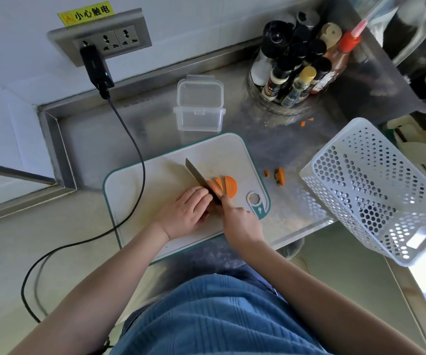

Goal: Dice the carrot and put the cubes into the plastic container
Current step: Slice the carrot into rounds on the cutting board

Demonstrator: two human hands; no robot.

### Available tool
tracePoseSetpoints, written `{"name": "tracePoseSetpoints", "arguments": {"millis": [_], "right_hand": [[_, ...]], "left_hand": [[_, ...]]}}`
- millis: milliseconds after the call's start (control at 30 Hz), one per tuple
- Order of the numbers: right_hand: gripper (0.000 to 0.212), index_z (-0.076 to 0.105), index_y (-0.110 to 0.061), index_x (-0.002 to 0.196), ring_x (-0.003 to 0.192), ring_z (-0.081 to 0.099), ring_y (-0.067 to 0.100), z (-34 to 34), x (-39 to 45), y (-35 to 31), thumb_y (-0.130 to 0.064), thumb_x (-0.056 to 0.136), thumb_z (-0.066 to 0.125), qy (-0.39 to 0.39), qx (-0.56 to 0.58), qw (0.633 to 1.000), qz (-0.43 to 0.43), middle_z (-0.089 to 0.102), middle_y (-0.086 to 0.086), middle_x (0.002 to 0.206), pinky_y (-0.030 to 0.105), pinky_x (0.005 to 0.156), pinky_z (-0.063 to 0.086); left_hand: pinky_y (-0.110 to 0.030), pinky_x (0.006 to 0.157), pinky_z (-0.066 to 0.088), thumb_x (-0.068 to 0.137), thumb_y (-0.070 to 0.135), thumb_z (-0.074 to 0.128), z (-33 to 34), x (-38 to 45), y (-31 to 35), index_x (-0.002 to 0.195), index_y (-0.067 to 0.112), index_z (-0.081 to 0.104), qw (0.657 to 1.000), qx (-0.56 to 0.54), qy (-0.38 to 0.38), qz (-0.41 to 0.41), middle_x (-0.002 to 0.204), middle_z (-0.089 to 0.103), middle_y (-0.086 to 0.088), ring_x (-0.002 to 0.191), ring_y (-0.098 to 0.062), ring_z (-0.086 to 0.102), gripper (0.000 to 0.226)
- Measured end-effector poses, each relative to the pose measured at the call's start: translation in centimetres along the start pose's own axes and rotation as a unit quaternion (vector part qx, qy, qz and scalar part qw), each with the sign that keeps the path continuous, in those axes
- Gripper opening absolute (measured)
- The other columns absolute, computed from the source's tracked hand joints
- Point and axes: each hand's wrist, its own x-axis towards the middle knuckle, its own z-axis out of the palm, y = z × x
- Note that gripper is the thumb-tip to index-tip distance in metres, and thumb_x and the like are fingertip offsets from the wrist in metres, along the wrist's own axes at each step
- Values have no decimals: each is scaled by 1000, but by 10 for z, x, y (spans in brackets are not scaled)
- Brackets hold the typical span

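Observation:
An orange carrot piece (pixel 228 187), cut into a few slabs, lies on the white cutting board (pixel 155 180). My right hand (pixel 240 221) grips the handle of a knife (pixel 199 179), forefinger along its spine, and the blade rests across the carrot's left part. My left hand (pixel 185 213) lies curled over the carrot's left end, just left of the blade. The clear plastic container (pixel 199 116) stands open and empty behind the board, its lid (pixel 200 90) hinged back.
Carrot scraps (pixel 278 175) lie on the steel counter right of the board. A white perforated basket (pixel 376 190) sits tilted at the right. A rack of spice bottles (pixel 294 70) stands at the back. A black cable (pixel 130 139) runs down from the wall socket at the left.

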Motion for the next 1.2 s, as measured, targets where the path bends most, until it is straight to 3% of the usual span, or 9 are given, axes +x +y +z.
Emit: {"name": "tracePoseSetpoints", "arguments": {"millis": [167, 300, 400, 533, 700, 833, 933, 1033, 1200], "right_hand": [[37, 24, -19, 134, 82, 64, 35, 5, -8, 8, -12, 100, 36, 14, 25, 999, 16, 66, 15, 92, 38, 60, 44], [28, 28, -18, 130, 80, 64, 36, 1, -9, 11, -21, 103, 33, 27, 51, 998, 17, 65, 16, 87, 40, 60, 49], [20, 36, -15, 118, 75, 61, 36, -6, -12, 12, -27, 103, 30, 44, 87, 995, 16, 63, 16, 83, 36, 54, 43], [24, 40, -16, 106, 69, 59, 35, -11, -13, 15, -36, 103, 27, 70, 105, 992, 25, 60, 13, 77, 36, 53, 43], [37, 44, -14, 99, 69, 58, 35, -13, -11, 18, -48, 100, 28, 91, 131, 986, 48, 56, 14, 87, 38, 53, 46], [33, 45, -15, 99, 68, 58, 30, -16, -12, 17, -48, 97, 41, 78, 151, 984, 55, 54, 8, 85, 36, 55, 48], [30, 41, -13, 105, 70, 57, 34, -20, -12, 15, -42, 101, 35, 79, 159, 982, 58, 52, 8, 85, 38, 56, 47], [30, 37, -13, 115, 67, 57, 32, -24, -13, 9, -39, 102, 30, 78, 139, 986, 46, 47, 4, 79, 40, 57, 49], [33, 35, -13, 124, 62, 51, 31, -23, -17, 3, -37, 103, 27, 60, 79, 995, 15, 47, 7, 70, 33, 52, 36]], "left_hand": [[-40, 88, 49, 80, 16, 45, -1, 1, 2, 114, 3, 45, 1000, 6, -1, -8, 115, 42, -13, 105, -28, 46, 36], [-37, 91, 44, 79, 19, 49, -5, 2, 4, 112, 4, 45, 999, 35, 0, -2, 112, 42, -11, 105, -27, 46, 36], [-37, 89, 44, 82, 22, 49, -6, 1, 6, 110, 5, 46, 999, 52, 5, -7, 112, 41, -10, 105, -27, 46, 33], [-39, 82, 52, 84, 22, 48, -9, 2, 8, 110, 7, 46, 998, 54, -13, -18, 112, 41, -10, 105, -27, 45, 31], [-41, 79, 54, 69, 20, 72, -16, 5, 8, 112, 5, 43, 998, 28, -56, -14, 113, 40, -12, 106, -29, 42, 54], [-40, 77, 54, 78, 22, 57, -19, 6, 9, 111, 6, 43, 998, 32, -53, -10, 113, 39, -11, 106, -28, 42, 39], [-38, 78, 54, 84, 24, 41, -17, 3, 7, 110, 7, 45, 998, 46, -52, -5, 113, 41, -11, 105, -27, 43, 32], [-37, 79, 53, 85, 24, 39, -15, 2, 5, 110, 9, 46, 997, 58, -42, 2, 112, 42, -10, 103, -26, 44, 30], [-32, 83, 46, 100, 23, 18, -12, 2, 4, 108, 9, 47, 996, 85, -15, 6, 107, 56, -10, 102, -23, 46, 34]]}}
